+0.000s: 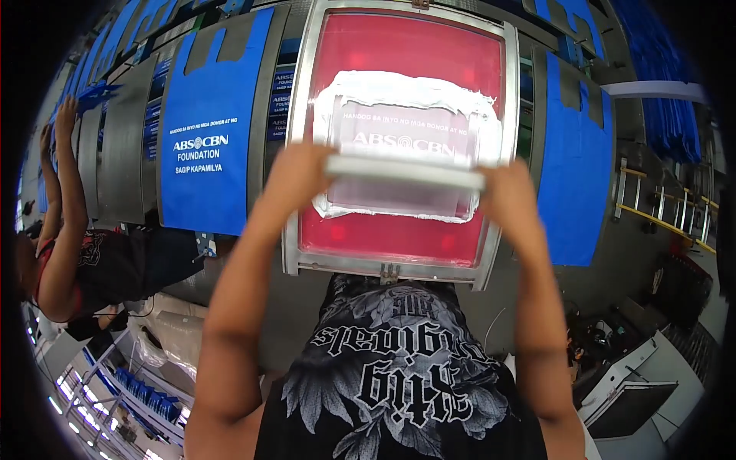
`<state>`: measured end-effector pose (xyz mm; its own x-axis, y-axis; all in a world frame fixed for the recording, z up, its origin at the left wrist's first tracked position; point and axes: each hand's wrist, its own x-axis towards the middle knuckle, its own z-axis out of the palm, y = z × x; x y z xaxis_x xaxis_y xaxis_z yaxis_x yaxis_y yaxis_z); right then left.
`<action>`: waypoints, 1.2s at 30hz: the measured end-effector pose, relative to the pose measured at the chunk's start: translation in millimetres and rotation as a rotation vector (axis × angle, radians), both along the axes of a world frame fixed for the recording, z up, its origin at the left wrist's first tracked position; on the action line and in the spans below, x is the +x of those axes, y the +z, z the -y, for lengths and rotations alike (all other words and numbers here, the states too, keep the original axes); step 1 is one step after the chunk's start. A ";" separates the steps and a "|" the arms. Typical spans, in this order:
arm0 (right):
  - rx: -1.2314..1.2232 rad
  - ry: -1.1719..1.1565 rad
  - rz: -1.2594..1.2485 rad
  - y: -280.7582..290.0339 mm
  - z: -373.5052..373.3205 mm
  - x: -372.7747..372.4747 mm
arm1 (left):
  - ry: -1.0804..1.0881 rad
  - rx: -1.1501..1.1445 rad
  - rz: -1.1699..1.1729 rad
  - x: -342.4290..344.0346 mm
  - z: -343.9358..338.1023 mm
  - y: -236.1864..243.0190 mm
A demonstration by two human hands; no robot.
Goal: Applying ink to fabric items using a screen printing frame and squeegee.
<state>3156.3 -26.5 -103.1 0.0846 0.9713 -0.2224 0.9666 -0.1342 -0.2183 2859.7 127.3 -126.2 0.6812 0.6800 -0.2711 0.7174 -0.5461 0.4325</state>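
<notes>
A squeegee [406, 172], a long pale bar blurred by motion, lies crosswise over a screen printing frame [502, 153]. My left hand [300, 175] is closed round its left end, and my right hand [507, 190] grips the right end. Under the bar, the red mesh [399, 42] carries a rectangle of thick white ink [383, 86], piled along the edges and thinner in the middle. White lettering shows through that thin middle. The metal frame stands right in front of my body. What lies beneath the mesh is hidden.
Flat blue bags [201, 130] with cut-out handles lie on metal boards, one printed white; a plain blue bag [571, 169] lies at right. Another person [65, 199] reaches up at far left. More blue bags [655, 84] hang at upper right, above a yellow-railed ladder [667, 218].
</notes>
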 end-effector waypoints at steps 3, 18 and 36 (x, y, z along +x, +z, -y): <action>0.006 -0.009 -0.101 -12.6 85.7 -40.4 | -0.046 0.116 0.173 -38.3 88.6 -14.4; -0.043 0.090 -0.115 6.9 -140.1 68.5 | 0.068 0.310 0.255 52.8 -112.9 7.1; 0.052 0.081 -0.038 -16.7 -161.7 32.7 | 0.311 -1.300 0.433 -39.4 244.2 -87.6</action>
